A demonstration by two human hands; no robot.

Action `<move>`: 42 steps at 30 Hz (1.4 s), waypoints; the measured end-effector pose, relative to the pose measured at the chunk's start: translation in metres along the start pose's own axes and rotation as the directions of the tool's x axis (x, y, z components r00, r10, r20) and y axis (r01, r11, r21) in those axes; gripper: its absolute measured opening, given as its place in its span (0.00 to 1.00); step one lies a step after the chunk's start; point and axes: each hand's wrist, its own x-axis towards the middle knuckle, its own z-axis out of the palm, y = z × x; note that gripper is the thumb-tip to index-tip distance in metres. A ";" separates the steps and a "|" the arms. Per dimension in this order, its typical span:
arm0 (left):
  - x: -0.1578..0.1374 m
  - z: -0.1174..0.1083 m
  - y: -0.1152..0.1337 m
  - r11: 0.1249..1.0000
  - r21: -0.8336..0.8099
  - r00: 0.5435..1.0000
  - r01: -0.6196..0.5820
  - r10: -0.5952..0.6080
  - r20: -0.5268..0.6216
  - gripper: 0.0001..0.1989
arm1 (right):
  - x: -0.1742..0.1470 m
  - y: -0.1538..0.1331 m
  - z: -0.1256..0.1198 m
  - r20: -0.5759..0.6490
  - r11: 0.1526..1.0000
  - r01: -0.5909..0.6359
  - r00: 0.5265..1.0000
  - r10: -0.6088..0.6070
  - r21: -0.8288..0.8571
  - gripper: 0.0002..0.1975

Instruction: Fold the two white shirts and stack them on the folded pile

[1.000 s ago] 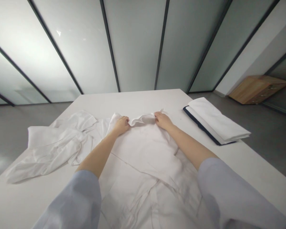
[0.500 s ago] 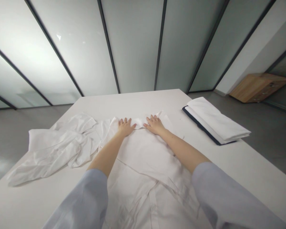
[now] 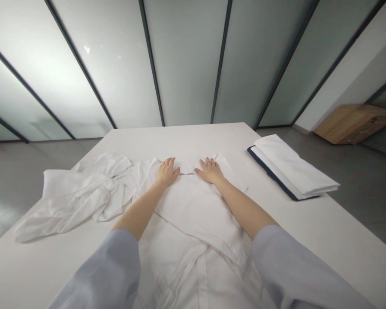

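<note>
A white shirt [image 3: 193, 206] lies spread over the table, running from the middle down to the near edge of the view, with creases and overlapping folds in its lower part. On its far left part rests my left hand [image 3: 167, 172], fingers stretched out and thumb pointing inward. My right hand [image 3: 210, 171] lies flat on the far right part, its fingers spread. Between the two hands shows a short dark gap along a cloth edge. Neither hand grips the fabric.
The shirt lies on a white table [image 3: 180, 139]. To the left is a crumpled white garment [image 3: 83, 197]. At the right edge, folded white cloth [image 3: 292, 163] sits on a dark blue folded piece [image 3: 270, 174]. Beyond stand frosted glass panels [image 3: 186, 64] and a wooden cabinet [image 3: 350, 124].
My left hand has shifted slightly left, its fingers closer together. My right hand stays on the cloth with its fingers a little more spread. The camera view has moved slightly.
</note>
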 end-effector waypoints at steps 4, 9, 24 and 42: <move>-0.026 -0.009 0.013 1.000 -0.016 0.998 -0.012 0.013 0.062 0.26 | 0.001 0.000 0.000 -0.005 1.000 0.003 1.000 -0.003 0.001 0.38; -0.066 -0.011 0.039 0.993 0.115 0.951 -0.020 -0.017 0.309 0.32 | 0.002 0.001 0.002 -0.062 0.999 0.022 0.998 -0.020 0.024 0.35; -0.008 0.006 0.036 0.985 0.153 0.956 -0.083 0.036 0.290 0.34 | -0.077 0.006 -0.009 -0.018 0.996 0.086 0.996 -0.086 -0.016 0.32; -0.068 -0.019 0.039 0.992 0.123 0.940 -0.034 -0.010 0.341 0.33 | -0.011 0.015 -0.008 0.035 0.997 0.026 0.999 -0.024 -0.066 0.37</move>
